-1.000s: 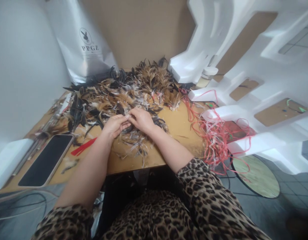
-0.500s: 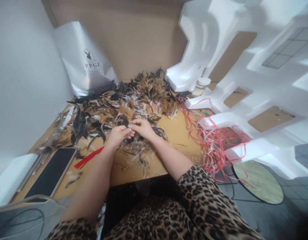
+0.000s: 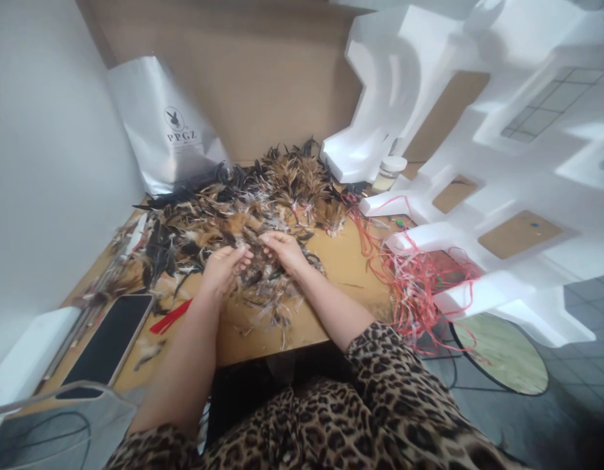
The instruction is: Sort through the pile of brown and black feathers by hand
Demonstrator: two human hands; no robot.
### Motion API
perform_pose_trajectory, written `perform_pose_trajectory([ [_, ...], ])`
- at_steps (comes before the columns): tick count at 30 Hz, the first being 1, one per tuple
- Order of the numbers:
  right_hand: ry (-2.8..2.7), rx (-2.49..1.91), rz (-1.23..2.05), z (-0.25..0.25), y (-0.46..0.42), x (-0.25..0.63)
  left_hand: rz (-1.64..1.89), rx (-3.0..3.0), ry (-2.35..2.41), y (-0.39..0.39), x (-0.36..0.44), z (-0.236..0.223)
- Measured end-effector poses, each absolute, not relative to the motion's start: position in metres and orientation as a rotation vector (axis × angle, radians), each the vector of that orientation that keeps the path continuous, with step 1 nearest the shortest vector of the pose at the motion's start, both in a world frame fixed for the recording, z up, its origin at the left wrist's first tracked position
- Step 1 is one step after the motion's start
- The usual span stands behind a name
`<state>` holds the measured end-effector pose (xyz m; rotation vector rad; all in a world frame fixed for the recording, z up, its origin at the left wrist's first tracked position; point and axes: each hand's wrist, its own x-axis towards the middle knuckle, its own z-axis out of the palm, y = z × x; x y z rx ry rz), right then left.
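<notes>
Left hand [image 3: 226, 267] and right hand [image 3: 286, 253] slightly apart, fingers pressed together; whether either pinches a feather cannot be told. Feathers [image 3: 218, 225] heaped beneath and beyond, across the worktop's [image 3: 355, 261] left and far areas.

Heaped feathers [image 3: 223, 222] and tangled red strips [image 3: 415, 303] suggest a craft workshop.

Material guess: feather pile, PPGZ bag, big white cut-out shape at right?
Feather pile: likely natural feather, mostly matte; wispy edges, mottled brown and black.
PPGZ bag: probably plastic film, satin silver-white; soft sheen, creases.
White cut-out shape: perhaps foam, matte; thick, rounded edges. No grain visible, so moulded plastic is possible.
</notes>
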<state>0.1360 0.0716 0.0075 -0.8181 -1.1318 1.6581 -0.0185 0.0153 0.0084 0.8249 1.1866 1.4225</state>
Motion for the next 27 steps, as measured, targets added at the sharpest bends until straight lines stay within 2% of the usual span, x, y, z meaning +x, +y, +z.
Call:
perform_pose_trajectory([
  [8,-1.018,-0.953,1.248,0.002,0.105,0.158,1.692,0.502,0.953,0.013,-0.046,0.014],
  [18,-1.880,-1.108,0.833,-0.003,0.095,0.158,1.636,0.483,0.832,0.008,-0.049,0.005],
  [27,-2.173,-1.012,0.598,0.006,0.078,0.152,1.574,0.453,0.749,0.010,-0.051,0.000],
])
